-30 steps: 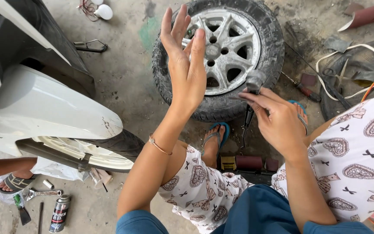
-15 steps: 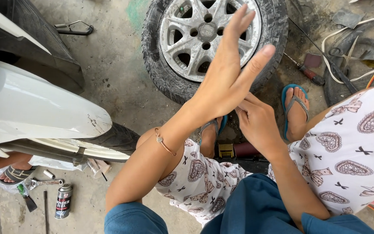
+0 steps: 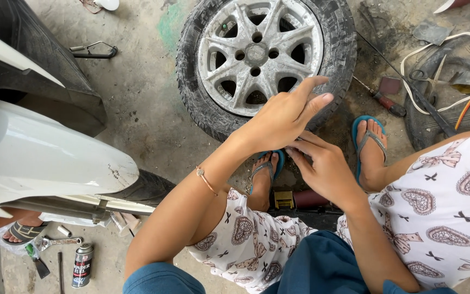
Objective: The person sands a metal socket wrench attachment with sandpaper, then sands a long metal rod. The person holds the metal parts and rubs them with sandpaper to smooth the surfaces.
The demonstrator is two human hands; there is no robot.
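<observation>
One white car body (image 3: 33,158) sits at nine o'clock, and one wheel (image 3: 265,60) lies flat on the floor at twelve. My two hands have dropped from in front of my face to its near edge. My left hand (image 3: 284,117) is open, holding nothing; my right hand (image 3: 327,169) curls beneath it, grip unclear. One screwdriver (image 3: 379,98) lies at two o'clock, one spray can (image 3: 82,265) at seven.

One wheel (image 3: 262,60), two hands, two sandals, perhaps two screwdrivers.
</observation>
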